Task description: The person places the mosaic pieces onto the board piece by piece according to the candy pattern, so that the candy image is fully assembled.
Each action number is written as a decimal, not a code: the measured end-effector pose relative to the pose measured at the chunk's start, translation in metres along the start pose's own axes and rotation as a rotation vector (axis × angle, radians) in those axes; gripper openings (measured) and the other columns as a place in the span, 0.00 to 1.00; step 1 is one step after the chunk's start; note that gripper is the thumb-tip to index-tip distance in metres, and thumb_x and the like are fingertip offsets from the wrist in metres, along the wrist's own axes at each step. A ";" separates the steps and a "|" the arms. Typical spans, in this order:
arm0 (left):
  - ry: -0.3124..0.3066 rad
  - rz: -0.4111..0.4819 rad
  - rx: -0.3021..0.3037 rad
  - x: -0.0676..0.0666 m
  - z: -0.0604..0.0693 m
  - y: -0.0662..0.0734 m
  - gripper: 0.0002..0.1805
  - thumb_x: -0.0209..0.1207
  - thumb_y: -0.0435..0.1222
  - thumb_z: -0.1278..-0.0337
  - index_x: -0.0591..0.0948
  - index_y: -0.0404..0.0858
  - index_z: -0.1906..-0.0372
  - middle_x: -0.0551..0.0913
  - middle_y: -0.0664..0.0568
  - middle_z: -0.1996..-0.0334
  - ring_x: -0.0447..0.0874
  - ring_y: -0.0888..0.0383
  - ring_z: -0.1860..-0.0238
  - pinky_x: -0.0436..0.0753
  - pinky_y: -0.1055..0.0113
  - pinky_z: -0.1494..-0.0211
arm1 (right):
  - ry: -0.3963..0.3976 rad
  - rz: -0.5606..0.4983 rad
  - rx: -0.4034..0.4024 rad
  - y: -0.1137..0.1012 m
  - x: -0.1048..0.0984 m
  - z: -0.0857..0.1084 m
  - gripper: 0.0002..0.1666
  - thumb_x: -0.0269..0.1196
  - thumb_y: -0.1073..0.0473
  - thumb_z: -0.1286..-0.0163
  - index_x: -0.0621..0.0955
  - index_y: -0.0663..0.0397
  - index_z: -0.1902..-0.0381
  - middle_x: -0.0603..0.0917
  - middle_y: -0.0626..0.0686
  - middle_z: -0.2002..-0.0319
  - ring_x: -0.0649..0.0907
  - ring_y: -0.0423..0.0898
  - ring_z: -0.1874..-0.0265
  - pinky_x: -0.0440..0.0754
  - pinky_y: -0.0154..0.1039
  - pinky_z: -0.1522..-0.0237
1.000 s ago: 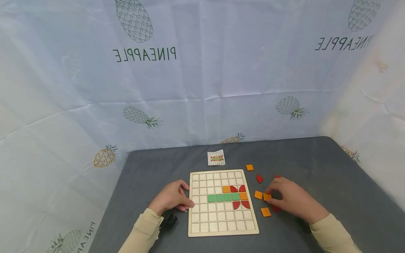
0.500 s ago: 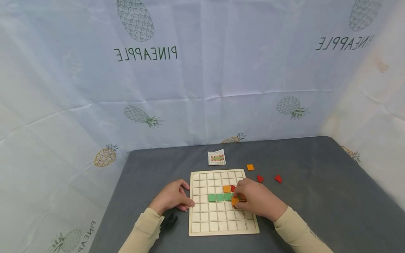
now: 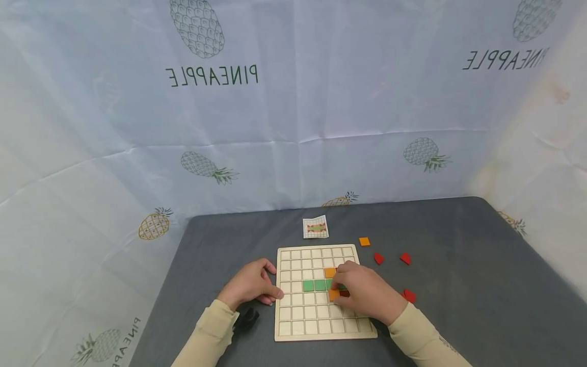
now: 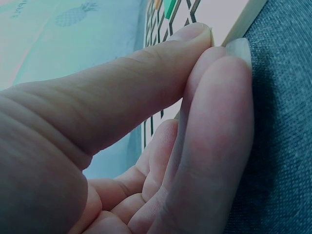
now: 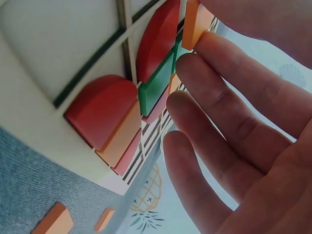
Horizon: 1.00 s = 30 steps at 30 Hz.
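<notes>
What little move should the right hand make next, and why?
Probably ease the orange tile down flat and let go: the right hand pinches it at the board, on the near side of the green tiles, where a second orange square lies directly across them. Whether it is fully seated, I cannot tell.

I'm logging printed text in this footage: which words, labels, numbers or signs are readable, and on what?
"PINEAPPLE": mirrored, upper left of the hanging cloth.
"PINEAPPLE": mirrored, cloth's upper right, first letter unclear.
"PINEAP…": slanted, cloth's lower left, cut off by the frame.
Right sleeve: marks too small and blurred to read.
</notes>
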<state>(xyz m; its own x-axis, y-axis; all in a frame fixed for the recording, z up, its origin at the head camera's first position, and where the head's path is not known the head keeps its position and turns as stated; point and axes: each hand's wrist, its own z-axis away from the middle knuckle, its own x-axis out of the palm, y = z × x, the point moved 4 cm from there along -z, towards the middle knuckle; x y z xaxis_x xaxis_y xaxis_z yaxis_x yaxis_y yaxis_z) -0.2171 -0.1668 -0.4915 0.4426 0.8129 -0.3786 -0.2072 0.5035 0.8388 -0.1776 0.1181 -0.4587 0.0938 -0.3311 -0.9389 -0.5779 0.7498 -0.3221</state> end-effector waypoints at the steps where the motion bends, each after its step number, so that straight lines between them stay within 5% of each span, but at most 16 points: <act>1: 0.001 0.000 -0.001 0.000 0.000 0.000 0.32 0.83 0.30 0.52 0.77 0.33 0.44 0.82 0.41 0.67 0.91 0.54 0.74 0.94 0.58 0.67 | -0.001 0.001 0.001 0.000 0.000 0.000 0.10 0.84 0.54 0.41 0.91 0.43 0.64 0.82 0.40 0.65 0.75 0.34 0.65 0.81 0.32 0.65; 30: 0.012 0.004 0.009 0.001 0.001 0.000 0.33 0.84 0.30 0.54 0.77 0.33 0.45 0.82 0.41 0.67 0.91 0.54 0.75 0.94 0.58 0.68 | 0.005 -0.012 0.023 0.006 -0.002 0.003 0.09 0.83 0.55 0.39 0.91 0.41 0.65 0.83 0.40 0.64 0.75 0.33 0.64 0.80 0.31 0.67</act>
<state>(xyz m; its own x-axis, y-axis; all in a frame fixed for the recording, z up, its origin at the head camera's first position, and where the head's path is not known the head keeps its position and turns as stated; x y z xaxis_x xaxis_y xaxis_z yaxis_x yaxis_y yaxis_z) -0.2160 -0.1665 -0.4911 0.4312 0.8185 -0.3797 -0.2013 0.4975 0.8438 -0.1783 0.1249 -0.4590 0.0965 -0.3428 -0.9344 -0.5578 0.7589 -0.3360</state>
